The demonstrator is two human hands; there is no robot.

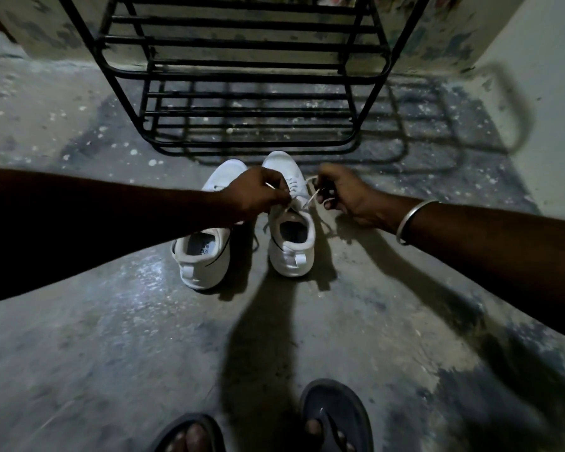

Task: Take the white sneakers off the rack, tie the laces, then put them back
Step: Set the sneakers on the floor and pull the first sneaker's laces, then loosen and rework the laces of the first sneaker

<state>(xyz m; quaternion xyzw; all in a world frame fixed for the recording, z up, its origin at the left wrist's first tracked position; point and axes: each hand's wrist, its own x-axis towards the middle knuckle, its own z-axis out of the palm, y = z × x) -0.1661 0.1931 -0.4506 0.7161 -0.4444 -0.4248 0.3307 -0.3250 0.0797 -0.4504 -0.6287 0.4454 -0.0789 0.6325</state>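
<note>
Two white sneakers stand side by side on the concrete floor, toes toward the rack. The left sneaker point(203, 256) is partly hidden under my left forearm. Over the right sneaker point(291, 243), my left hand point(258, 194) pinches one end of its white lace point(309, 202) above the tongue. My right hand point(343, 194), with a metal bangle on the wrist, grips the other end of that lace just right of the shoe. The lace runs taut between both hands.
A black metal shoe rack point(242, 76) stands against the wall just beyond the sneakers, its visible shelves bare. My feet in dark sandals point(336, 415) are at the bottom edge. A pale wall point(542, 93) rises at the right.
</note>
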